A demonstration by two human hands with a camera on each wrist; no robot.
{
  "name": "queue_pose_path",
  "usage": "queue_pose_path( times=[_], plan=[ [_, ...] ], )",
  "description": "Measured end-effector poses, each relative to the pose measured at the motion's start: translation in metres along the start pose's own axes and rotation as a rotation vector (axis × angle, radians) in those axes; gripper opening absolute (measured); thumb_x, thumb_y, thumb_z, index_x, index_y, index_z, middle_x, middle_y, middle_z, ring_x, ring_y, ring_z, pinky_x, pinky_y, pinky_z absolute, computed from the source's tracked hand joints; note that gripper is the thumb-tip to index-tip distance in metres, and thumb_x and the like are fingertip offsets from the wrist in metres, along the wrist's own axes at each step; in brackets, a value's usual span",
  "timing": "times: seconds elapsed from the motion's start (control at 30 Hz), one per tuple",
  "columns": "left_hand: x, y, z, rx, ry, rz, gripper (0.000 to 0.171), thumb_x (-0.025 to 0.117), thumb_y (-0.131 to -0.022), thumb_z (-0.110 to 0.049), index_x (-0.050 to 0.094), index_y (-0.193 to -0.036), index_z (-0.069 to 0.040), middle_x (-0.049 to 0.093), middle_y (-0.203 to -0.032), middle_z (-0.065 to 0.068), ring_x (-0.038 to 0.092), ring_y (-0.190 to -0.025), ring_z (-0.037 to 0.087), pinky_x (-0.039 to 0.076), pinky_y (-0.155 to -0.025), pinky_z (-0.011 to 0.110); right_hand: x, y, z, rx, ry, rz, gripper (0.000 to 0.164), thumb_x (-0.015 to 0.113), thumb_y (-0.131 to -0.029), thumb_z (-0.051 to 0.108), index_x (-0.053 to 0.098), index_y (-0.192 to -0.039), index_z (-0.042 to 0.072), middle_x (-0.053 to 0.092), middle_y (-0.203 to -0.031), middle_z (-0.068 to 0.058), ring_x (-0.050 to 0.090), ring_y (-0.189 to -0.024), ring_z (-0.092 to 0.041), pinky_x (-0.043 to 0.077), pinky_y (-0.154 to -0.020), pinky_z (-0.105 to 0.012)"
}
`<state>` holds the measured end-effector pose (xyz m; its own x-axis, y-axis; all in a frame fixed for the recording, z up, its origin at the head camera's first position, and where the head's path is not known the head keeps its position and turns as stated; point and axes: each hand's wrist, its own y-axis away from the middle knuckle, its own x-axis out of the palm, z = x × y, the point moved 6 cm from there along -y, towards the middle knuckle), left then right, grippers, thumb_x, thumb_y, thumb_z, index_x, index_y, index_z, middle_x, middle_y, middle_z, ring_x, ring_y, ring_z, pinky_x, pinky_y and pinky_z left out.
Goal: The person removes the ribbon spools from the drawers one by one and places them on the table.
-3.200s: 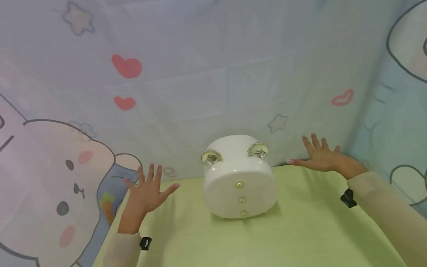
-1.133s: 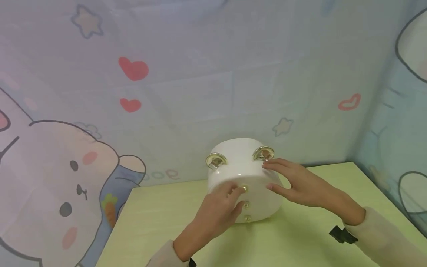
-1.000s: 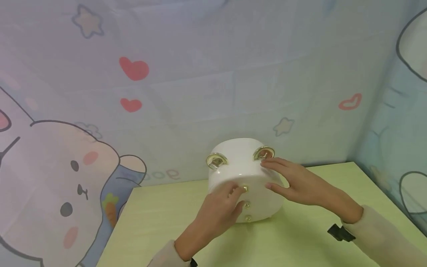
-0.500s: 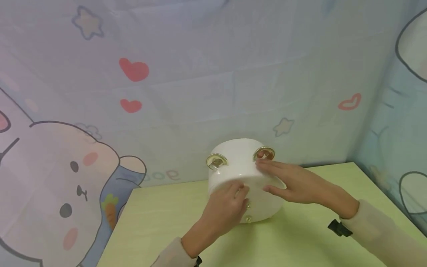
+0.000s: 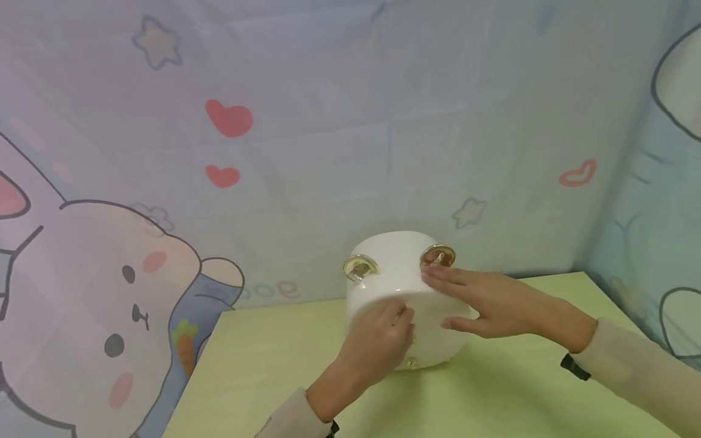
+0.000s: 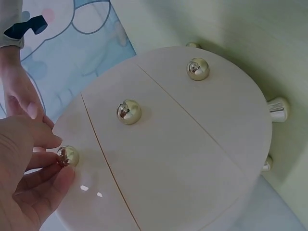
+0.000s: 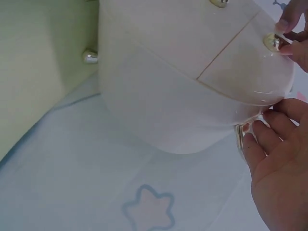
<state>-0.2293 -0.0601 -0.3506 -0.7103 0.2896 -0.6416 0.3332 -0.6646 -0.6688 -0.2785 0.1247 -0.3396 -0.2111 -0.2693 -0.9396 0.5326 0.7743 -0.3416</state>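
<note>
A glossy white rounded box (image 5: 391, 246) with drawer seams across its front stands upright on the table. Three gold ball knobs run down that front. My left hand (image 5: 378, 340) pinches the top knob (image 6: 70, 156) between thumb and fingers, as the left wrist view shows; in the head view the hand covers this knob. Laid on the box's upper edge, my right hand (image 5: 493, 301) has its fingers extended beside the right gold-rimmed ear (image 5: 438, 256). Its thumb points across the front. The left gold-rimmed ear (image 5: 361, 267) is untouched.
The pale green table (image 5: 263, 347) reaches back to a cloth wall (image 5: 328, 182) printed with hearts, stars and a rabbit. The box stands close to this wall. Small gold feet (image 6: 279, 109) project from its underside.
Both hands were spread apart on either side of the box. They came in to it; the left now pinches the top knob, and the right has slid slightly left along the upper edge.
</note>
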Motion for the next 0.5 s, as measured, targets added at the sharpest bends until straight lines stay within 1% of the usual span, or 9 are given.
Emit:
queue_pose_path(
  times=[0.23, 0.37, 0.5],
  plan=[
    [0.0012, -0.0025, -0.004, 0.018, -0.029, -0.001, 0.014, 0.083, -0.083, -0.015, 0.076, -0.094, -0.01, 0.066, -0.091, -0.001, 0.065, -0.083, 0.012, 0.057, -0.073, 0.022, 0.004, 0.0022, -0.007, 0.06, -0.047, 0.073, 0.056, 0.047, -0.112, 0.038, 0.039, -0.163, 0.017, 0.038, -0.169, 0.001, 0.043, -0.154, -0.022, 0.046, -0.118, -0.045],
    [0.0044, -0.002, -0.0063, 0.038, -0.08, 0.007, 0.013, 0.08, -0.084, -0.013, 0.075, -0.096, -0.009, 0.065, -0.091, 0.001, 0.064, -0.083, 0.013, 0.057, -0.073, 0.021, 0.0045, 0.0013, -0.0081, 0.06, -0.051, 0.086, 0.055, 0.045, -0.112, 0.037, 0.039, -0.163, 0.016, 0.038, -0.169, 0.001, 0.043, -0.154, -0.022, 0.046, -0.119, -0.045],
    [0.0079, 0.0006, -0.0093, 0.068, -0.157, -0.01, 0.011, 0.073, -0.087, -0.009, 0.072, -0.098, -0.008, 0.063, -0.092, 0.002, 0.062, -0.084, 0.014, 0.056, -0.074, 0.021, 0.0042, 0.0005, -0.0084, 0.054, -0.049, 0.09, 0.055, 0.045, -0.112, 0.037, 0.04, -0.162, 0.015, 0.038, -0.169, 0.0, 0.044, -0.154, -0.023, 0.047, -0.118, -0.045]
  ],
)
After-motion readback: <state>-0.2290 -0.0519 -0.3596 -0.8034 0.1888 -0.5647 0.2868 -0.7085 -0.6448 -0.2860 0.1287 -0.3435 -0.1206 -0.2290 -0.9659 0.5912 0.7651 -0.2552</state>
